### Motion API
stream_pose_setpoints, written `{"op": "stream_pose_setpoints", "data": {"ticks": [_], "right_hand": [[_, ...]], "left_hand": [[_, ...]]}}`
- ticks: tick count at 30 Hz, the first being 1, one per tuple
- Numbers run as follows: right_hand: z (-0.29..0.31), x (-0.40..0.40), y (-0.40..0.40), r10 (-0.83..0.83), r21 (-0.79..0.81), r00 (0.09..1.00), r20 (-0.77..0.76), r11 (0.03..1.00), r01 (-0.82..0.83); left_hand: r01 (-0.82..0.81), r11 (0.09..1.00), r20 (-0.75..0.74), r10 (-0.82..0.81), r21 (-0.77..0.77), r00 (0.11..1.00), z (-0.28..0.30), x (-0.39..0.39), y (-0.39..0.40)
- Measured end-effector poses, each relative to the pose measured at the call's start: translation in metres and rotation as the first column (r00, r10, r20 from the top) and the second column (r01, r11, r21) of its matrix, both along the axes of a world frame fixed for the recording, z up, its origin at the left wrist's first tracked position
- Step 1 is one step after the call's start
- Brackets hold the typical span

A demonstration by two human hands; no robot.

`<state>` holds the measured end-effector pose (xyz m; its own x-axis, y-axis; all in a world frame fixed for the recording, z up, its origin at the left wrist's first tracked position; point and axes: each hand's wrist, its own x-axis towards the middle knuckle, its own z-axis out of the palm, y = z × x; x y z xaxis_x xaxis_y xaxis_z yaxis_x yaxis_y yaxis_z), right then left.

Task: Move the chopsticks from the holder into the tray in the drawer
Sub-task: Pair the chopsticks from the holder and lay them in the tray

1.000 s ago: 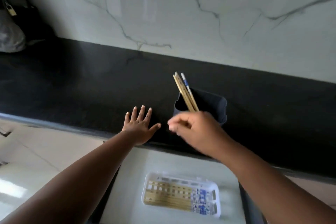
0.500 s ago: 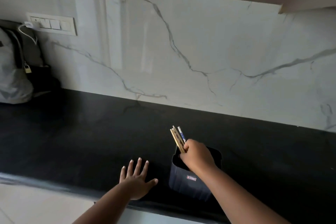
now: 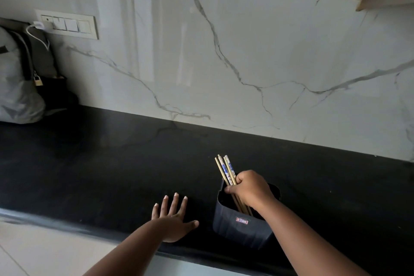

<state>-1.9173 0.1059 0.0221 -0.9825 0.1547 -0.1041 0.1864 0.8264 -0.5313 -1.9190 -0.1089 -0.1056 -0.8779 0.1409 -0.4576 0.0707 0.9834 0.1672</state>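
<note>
The drawer and tray are lying out of view below the bench (image 3: 89, 163) edge. The right hand (image 3: 249, 188) is clenching its grip around the chopsticks (image 3: 226, 169), their lower ends standing inside the dark holder (image 3: 237, 226); left of it, the left hand (image 3: 173, 219) is resting flat and spread, grasping nothing.

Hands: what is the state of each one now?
Left hand: open, flat on the counter.
Right hand: closed on the chopsticks in the holder.

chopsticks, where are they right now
In the head view the chopsticks stand lower right of centre, lower ends in the dark holder on the black counter, gripped by the right hand; the left hand lies flat beside it.
</note>
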Motion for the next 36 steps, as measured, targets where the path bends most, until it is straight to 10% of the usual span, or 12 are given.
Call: {"op": "stream_pose_setpoints", "data": {"ticks": [20,23,29,36], "right_hand": [[0.11,0.02,0.045,0.091,-0.406,0.97,-0.227,0.896,-0.179],[0.133,0.025,0.048,0.066,-0.535,0.957,-0.284,0.817,-0.215],[0.159,0.038,0.046,0.1,-0.71,0.956,-0.277,0.649,-0.273],[0.168,0.05,0.036,0.116,-0.758,0.95,-0.29,0.578,-0.302]], "left_hand": [[-0.05,0.998,-0.071,0.053,0.042,0.996,0.002,0.009,0.002],[-0.044,0.99,-0.273,0.08,0.138,0.959,0.044,0.002,0.008],[0.505,0.863,-0.935,-0.179,0.0,0.307,0.178,0.005,0.027],[0.573,0.576,-0.804,-0.509,-0.583,-0.307,0.248,0.011,0.039]]}}
